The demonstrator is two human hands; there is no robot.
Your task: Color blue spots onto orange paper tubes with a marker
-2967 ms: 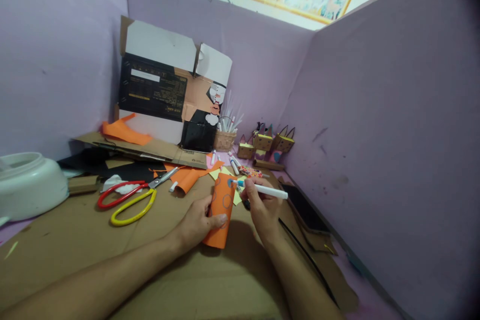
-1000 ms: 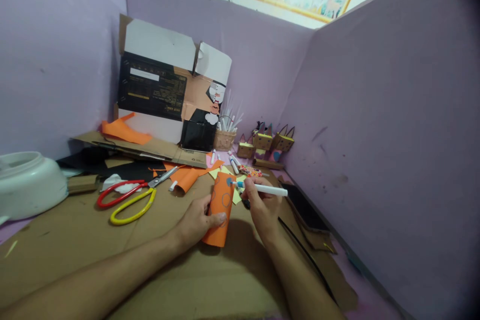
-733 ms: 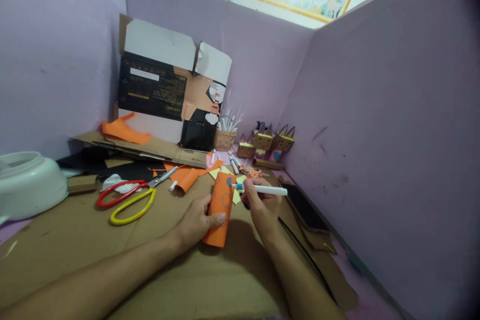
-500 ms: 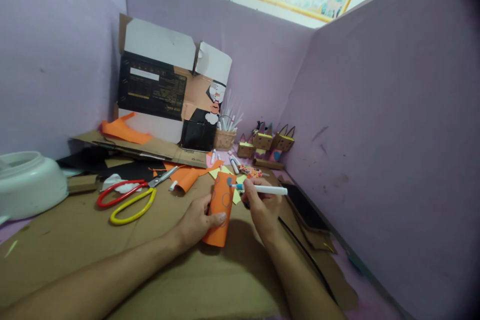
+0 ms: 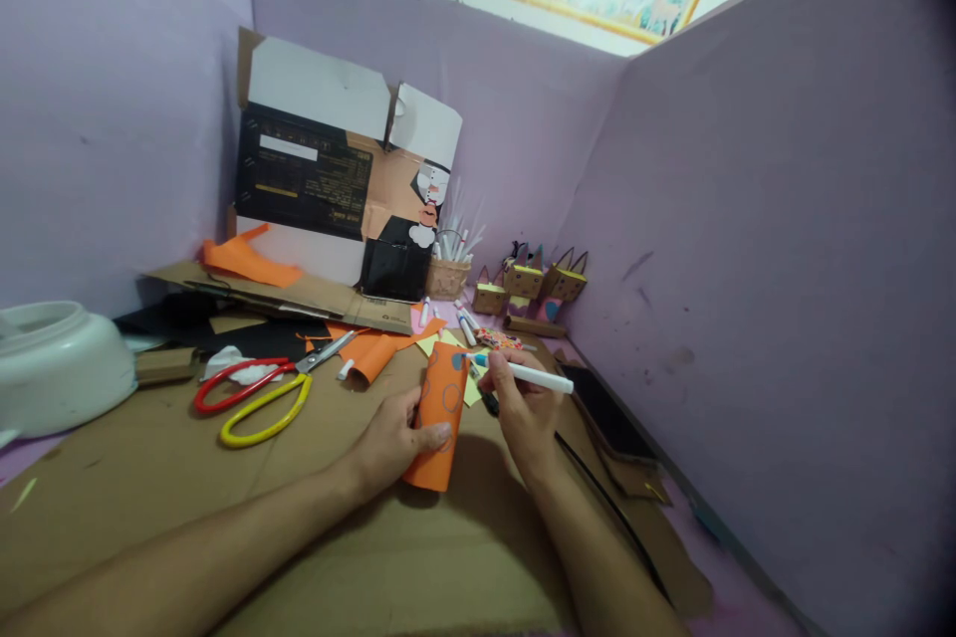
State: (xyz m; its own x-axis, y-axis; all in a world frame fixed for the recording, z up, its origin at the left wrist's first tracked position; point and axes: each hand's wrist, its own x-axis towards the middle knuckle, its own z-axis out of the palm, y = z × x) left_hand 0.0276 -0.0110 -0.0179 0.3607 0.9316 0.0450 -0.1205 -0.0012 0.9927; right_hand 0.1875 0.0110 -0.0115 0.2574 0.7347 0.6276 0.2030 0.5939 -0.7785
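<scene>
My left hand (image 5: 395,438) is wrapped round an orange paper tube (image 5: 433,458), thumb across its front. Several circles are drawn on the tube in dark outline, and one near its top is coloured blue. My right hand (image 5: 527,408) grips a white marker (image 5: 534,377) with a blue tip end. The marker's tip is at the blue circle near the upper right edge of the tube. Yellow paper pieces (image 5: 472,390) lie just behind the tube, partly hidden by it and my right hand.
Scissors with red and yellow handles (image 5: 265,408) lie left of my hands. Orange paper scraps (image 5: 371,355), a marker cap (image 5: 346,369) and loose markers (image 5: 464,324) sit farther back. A phone (image 5: 608,413) lies at the right; a white pot (image 5: 64,368) stands far left.
The marker has tilted, its tip end rising slightly and its rear end dipping a little. My left hand and the tube look unmoved.
</scene>
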